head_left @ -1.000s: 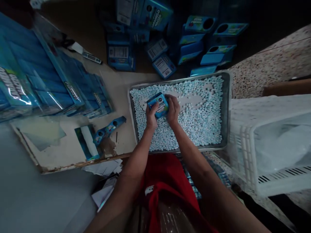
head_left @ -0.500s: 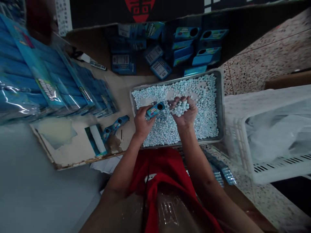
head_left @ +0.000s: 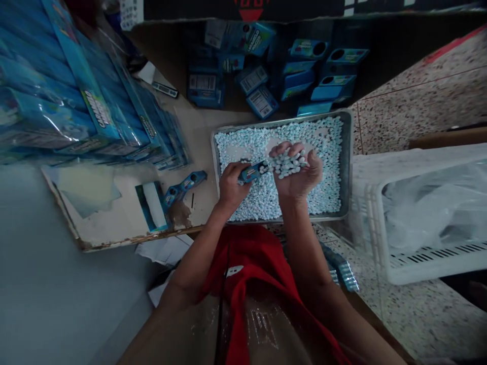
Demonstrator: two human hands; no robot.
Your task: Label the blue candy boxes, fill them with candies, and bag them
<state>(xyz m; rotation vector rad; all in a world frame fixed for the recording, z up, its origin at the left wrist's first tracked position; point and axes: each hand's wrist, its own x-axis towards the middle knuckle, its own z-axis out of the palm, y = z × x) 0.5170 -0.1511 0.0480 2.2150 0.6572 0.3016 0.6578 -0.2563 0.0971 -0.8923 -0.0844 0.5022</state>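
My left hand (head_left: 233,186) grips a small blue candy box (head_left: 251,173) above the left part of a metal tray (head_left: 350,167). Pale blue and white candies (head_left: 258,203) cover most of the tray floor. In my cupped right hand (head_left: 299,182), palm up, lies a heap of the same candies (head_left: 287,163). The heap meets the right end of the box, where several candies show at its round opening. My right fingers curl around the heap.
Behind the tray stands a large carton (head_left: 163,61) with several blue boxes inside. Plastic-wrapped stacks of blue packs (head_left: 95,111) rise at the left. Small boxes (head_left: 186,187) lie on the table left of the tray. A white crate (head_left: 376,218) holding clear plastic stands at the right.
My right hand has tilted its candies toward the box, and the two now meet. Candies have appeared at the box's opening, which was dark before. The whole view has shifted slightly.
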